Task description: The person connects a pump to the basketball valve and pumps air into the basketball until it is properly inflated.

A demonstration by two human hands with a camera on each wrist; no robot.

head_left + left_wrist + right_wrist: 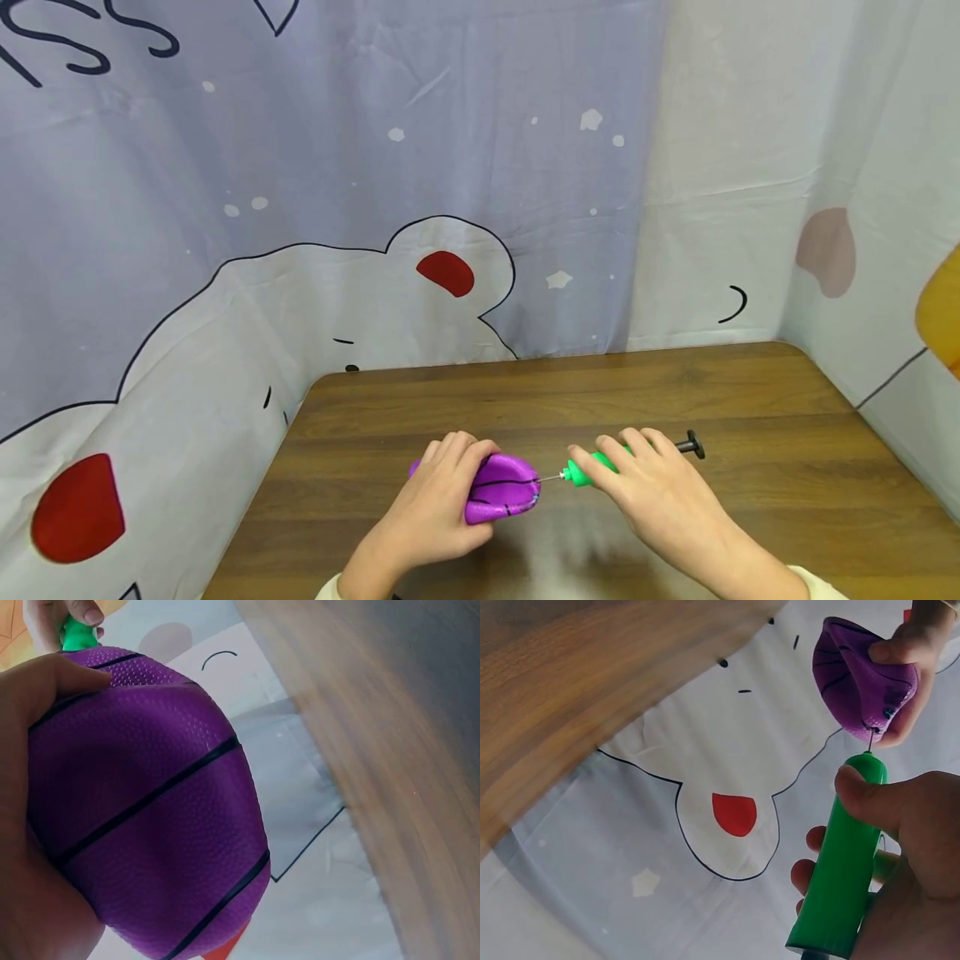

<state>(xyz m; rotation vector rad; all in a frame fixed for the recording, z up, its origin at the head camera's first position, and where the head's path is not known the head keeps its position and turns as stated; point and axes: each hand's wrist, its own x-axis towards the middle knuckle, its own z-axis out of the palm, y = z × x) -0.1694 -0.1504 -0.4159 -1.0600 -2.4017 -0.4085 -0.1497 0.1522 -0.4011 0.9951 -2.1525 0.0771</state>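
Firmly, my left hand (pixel 435 510) grips a collapsed, purple rubbery ball with black lines (pixel 516 480), the fingers over one side and the thumb along the near side. My right hand (pixel 667 493) is wrapped round a smooth green plastic pump barrel (pixel 838 866), and in the right wrist view my thumb lies along it near the front end while the fingers curl round from the other side. Between my two hands, a thin metal needle (pixel 552 478) runs from the front of the barrel to the ball's edge and meets it there; how far it goes in, I cannot tell. From the back end of the barrel a black plunger with a T-shaped handle (pixel 693 445) sticks out, beyond my right hand. I have the ball dented into a bowl shape, its hollow showing in the head view, while the left wrist view gives me its pebbled, rounded outer side. Both ball and pump are held above a brown wood-grained tabletop (pixel 570 392), near its front and with shadows beneath them. Pale cream sleeves (pixel 816 585) show at my wrists. Farther out, behind and beside the tabletop, hangs a grey-blue and white printed cloth (pixel 337 142) with white stars, dots, black outlines and red patches.
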